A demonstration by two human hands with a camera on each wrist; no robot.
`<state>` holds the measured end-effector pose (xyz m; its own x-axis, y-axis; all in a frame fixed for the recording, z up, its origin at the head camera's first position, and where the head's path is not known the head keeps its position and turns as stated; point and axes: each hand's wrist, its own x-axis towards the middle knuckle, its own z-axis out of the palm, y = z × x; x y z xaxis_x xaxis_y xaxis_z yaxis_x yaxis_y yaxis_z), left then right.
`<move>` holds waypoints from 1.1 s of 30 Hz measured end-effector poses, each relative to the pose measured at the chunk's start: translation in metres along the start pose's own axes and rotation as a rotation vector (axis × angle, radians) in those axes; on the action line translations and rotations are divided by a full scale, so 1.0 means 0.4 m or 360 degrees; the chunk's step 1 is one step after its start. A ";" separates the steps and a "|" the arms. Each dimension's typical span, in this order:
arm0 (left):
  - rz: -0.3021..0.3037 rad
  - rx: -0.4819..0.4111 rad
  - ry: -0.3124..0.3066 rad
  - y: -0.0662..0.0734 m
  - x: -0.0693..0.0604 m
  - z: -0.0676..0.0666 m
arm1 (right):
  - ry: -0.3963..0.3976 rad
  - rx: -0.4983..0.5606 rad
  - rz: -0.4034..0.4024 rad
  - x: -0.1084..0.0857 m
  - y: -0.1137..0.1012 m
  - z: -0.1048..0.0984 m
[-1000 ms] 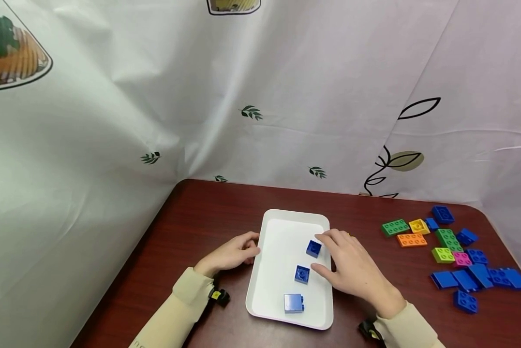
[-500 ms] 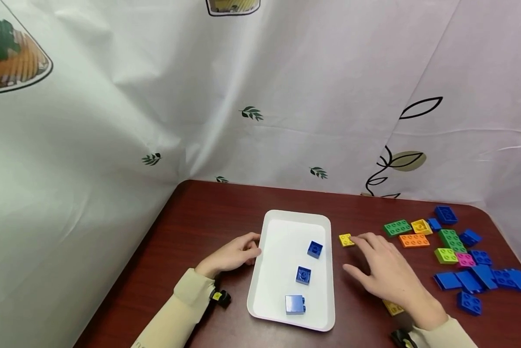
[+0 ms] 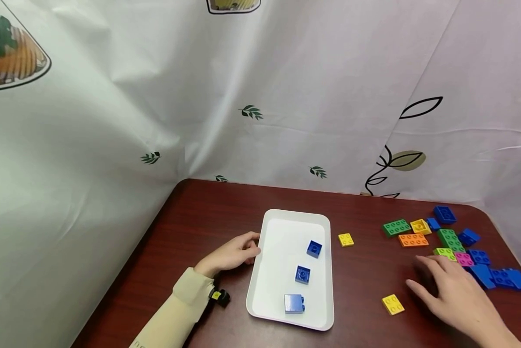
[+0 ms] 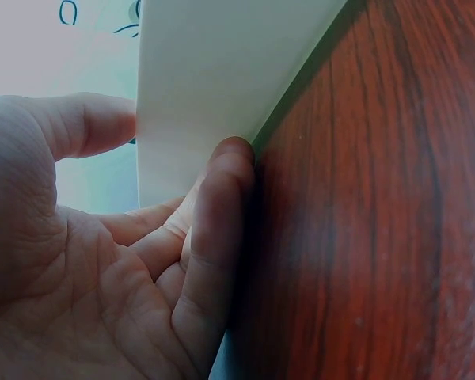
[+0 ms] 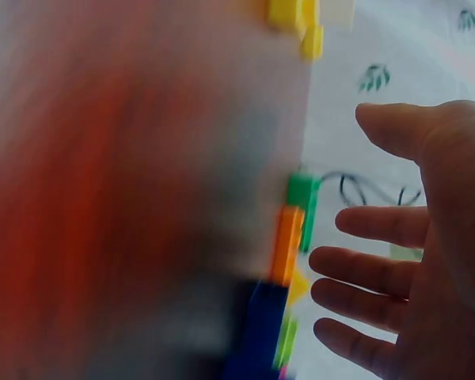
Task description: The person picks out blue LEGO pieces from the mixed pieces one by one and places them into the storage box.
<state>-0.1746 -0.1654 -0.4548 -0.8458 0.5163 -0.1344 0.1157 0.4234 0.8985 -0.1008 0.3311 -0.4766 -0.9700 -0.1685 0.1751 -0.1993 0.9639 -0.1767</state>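
Left hand against smooth, round-cornered tray

Yellow bricks between right hand, tray

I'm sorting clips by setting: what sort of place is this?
Probably a makeshift tabletop work corner: a dark wood-grained table bearing a white tray and toy bricks, with printed white sheeting behind.
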 end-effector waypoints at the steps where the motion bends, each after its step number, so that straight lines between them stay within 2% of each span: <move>1: 0.0002 -0.0001 -0.0001 0.012 -0.004 -0.001 | -0.0008 -0.0019 0.0034 -0.009 0.013 0.000; 9: 0.0005 -0.0013 0.0020 0.012 -0.008 0.002 | -0.0071 -0.0169 0.0271 -0.051 0.097 -0.001; 16: -0.0010 0.0065 0.0034 -0.052 0.017 0.009 | -0.0158 -0.0221 0.0380 -0.071 0.131 0.006; 19: -0.0006 0.0088 0.0030 -0.065 0.023 0.008 | -0.0184 -0.0205 0.0386 -0.075 0.137 0.008; 23: -0.0008 0.0074 0.0013 -0.052 0.019 0.007 | -0.0168 -0.0206 0.0347 -0.075 0.138 0.008; 29: 0.0011 0.0012 0.0003 0.005 -0.004 0.002 | -0.0109 -0.0230 0.0282 -0.066 0.124 0.006; 33: 0.0015 0.0002 0.0006 0.013 -0.008 0.000 | -0.0122 -0.0218 0.0270 -0.056 0.112 0.006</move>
<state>-0.1715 -0.1648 -0.4496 -0.8467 0.5174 -0.1240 0.1246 0.4194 0.8992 -0.0884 0.3776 -0.4907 -0.9968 -0.0118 0.0788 -0.0168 0.9979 -0.0632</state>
